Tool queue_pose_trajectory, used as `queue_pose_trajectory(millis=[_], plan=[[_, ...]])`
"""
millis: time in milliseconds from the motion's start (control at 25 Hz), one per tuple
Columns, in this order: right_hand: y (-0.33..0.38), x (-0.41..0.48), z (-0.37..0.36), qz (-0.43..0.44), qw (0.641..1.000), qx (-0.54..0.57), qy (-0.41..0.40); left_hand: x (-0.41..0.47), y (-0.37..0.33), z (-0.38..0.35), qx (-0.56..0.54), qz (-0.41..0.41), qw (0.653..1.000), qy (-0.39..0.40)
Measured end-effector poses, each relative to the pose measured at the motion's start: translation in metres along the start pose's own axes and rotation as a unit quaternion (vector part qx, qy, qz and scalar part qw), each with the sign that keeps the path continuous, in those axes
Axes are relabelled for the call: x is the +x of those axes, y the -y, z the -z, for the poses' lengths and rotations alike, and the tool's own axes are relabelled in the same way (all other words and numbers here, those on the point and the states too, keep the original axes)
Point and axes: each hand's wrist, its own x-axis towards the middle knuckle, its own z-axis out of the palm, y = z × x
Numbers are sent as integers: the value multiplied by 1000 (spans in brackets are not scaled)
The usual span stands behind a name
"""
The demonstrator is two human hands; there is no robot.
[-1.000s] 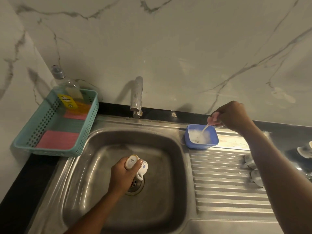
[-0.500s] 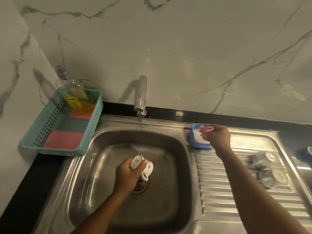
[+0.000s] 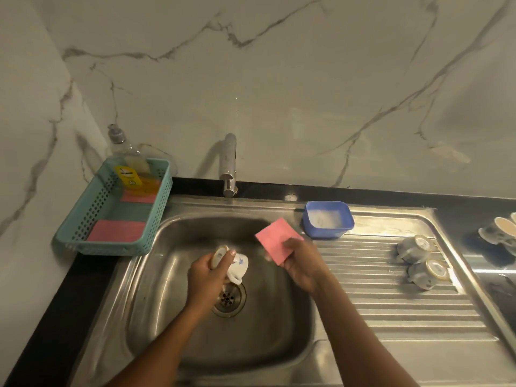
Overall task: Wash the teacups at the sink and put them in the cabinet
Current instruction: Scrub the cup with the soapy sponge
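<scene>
Left hand (image 3: 208, 270) is gripping the teacup (image 3: 237, 263) over the sink (image 3: 173, 275) drain so drips land inside. Right hand (image 3: 300, 263) is pinching a pink cloth (image 3: 275, 237) just right of it, near the soapy blue tub (image 3: 328, 219), probably for scrubbing.

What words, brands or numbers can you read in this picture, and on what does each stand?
Yellow label on the soap bottle: print too blurred to read.
Base of the held teacup: faint mark, too small to read.
Nothing else shows text.
</scene>
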Motion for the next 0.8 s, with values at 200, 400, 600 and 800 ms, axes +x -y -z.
queue_pose_trajectory(millis=[200, 400, 600, 800], plan=[[-53, -30, -9, -35, 982, -162, -86, -10, -16, 3, -118, 111, 987, -16], [-73, -43, -28, -18, 973, -221, -60, -12, -20, 1, -145, 115, 983, -14], [-74, -52, -58, -18, 998, -5, 68, -14, -28, -1, -191, 86, 968, 140], [-78, -38, -46, 314, 831, -441, 128, -8, -38, -1, -176, 207, 949, 158]])
